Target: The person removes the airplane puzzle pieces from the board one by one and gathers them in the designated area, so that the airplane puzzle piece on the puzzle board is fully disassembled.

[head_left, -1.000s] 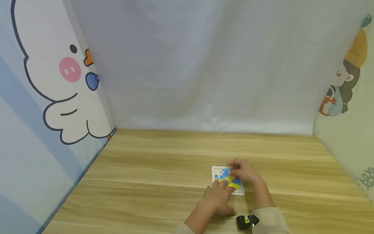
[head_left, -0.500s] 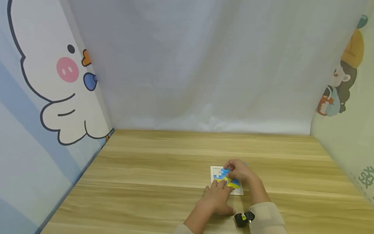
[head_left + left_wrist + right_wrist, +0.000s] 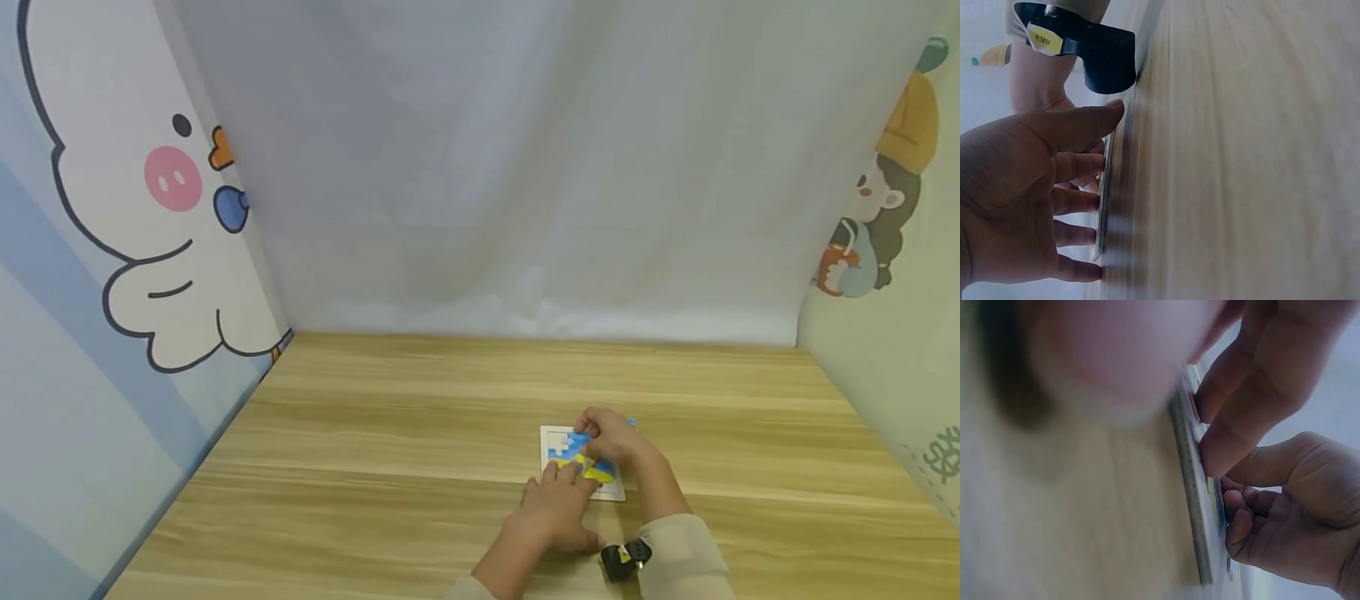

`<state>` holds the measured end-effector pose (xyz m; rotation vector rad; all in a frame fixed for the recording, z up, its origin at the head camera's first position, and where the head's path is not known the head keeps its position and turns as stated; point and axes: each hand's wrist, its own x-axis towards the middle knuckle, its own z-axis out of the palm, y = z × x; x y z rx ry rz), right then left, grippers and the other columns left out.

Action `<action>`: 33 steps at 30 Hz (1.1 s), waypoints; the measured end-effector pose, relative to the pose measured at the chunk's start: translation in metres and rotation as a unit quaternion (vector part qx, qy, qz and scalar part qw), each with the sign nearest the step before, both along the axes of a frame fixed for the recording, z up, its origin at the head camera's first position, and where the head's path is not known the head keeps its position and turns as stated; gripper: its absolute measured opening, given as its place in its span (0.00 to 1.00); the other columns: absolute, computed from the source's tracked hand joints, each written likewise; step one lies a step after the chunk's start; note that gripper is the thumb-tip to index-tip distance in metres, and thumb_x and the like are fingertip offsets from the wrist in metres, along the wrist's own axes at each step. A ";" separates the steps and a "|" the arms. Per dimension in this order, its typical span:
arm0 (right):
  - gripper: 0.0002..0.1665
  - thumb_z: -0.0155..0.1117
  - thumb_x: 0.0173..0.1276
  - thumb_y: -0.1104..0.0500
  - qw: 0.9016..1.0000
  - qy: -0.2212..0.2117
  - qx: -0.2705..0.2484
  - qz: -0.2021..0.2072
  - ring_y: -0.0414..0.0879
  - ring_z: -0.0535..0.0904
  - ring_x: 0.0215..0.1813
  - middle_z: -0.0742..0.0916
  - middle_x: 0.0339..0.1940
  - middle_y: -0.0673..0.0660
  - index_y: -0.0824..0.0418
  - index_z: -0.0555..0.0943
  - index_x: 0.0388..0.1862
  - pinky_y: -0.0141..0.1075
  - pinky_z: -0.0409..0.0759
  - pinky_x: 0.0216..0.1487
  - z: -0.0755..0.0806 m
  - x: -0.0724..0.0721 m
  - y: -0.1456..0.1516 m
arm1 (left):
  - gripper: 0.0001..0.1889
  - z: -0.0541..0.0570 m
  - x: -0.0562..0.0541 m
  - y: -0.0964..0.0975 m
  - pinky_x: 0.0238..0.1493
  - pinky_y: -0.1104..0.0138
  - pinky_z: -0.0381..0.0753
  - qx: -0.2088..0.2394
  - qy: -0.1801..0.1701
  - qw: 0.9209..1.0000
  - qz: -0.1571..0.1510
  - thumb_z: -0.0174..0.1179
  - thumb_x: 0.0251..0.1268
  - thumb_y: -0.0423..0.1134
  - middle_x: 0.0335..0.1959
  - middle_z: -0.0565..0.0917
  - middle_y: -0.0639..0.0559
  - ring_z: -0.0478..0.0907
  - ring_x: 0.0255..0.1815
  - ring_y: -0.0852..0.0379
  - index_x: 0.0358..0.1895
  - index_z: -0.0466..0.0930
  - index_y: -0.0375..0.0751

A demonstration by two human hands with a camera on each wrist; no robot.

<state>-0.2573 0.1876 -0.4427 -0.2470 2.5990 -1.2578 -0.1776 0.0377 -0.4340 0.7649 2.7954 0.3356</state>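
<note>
From my remote post, head view: a flat, four-sided jigsaw board with a white border and blue-and-yellow pieces [image 3: 612,493] lies right of centre on a pale wood-grain tabletop [image 3: 375,433]. Its sides run away from the wearer, the far rim roughly level with the table's back edge. At this slant I cannot tell which side is longer. The yellow printed shape [image 3: 602,474] stretches across it, trending from left to lower right. Cream ground shows at the far-left corner.

Left hand [image 3: 558,505]: fingers spread and reaching onto the board's near part, thumb out to the right; the wrist view puts the little finger off its side. It grips nothing.

Right hand [image 3: 618,438]: bent over the far-right part, fingers curled, thumb low. I cannot tell whether it pinches a piece. A small bright-blue bit [image 3: 632,422] shows just beyond this hand.

I note a black wrist-worn device [image 3: 618,563] by the beige right sleeve [image 3: 684,554], near the left thumb.
</note>
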 end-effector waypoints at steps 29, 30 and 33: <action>0.14 0.63 0.55 0.75 0.998 0.021 0.066 0.011 0.49 0.70 0.33 0.74 0.30 0.56 0.64 0.75 0.39 0.38 0.71 0.33 0.004 -0.001 -0.003 | 0.38 -0.003 0.000 0.003 0.55 0.46 0.66 -0.010 0.016 1.000 0.002 0.68 0.44 0.61 0.66 0.63 0.52 0.57 0.66 0.44 0.63 0.70 0.55; 0.14 0.62 0.54 0.75 0.997 0.020 0.068 0.010 0.49 0.69 0.32 0.74 0.29 0.56 0.64 0.75 0.39 0.38 0.71 0.32 0.004 -0.001 -0.003 | 0.38 -0.003 0.000 0.003 0.55 0.46 0.66 -0.010 0.017 1.000 0.001 0.68 0.44 0.61 0.66 0.63 0.52 0.57 0.66 0.44 0.63 0.70 0.55; 0.14 0.62 0.54 0.76 0.997 0.021 0.073 0.011 0.49 0.68 0.31 0.73 0.29 0.56 0.65 0.75 0.39 0.37 0.69 0.31 0.005 0.000 -0.004 | 0.38 -0.003 0.000 0.004 0.55 0.46 0.66 -0.010 0.016 1.000 0.002 0.68 0.44 0.60 0.66 0.63 0.52 0.58 0.65 0.45 0.63 0.70 0.55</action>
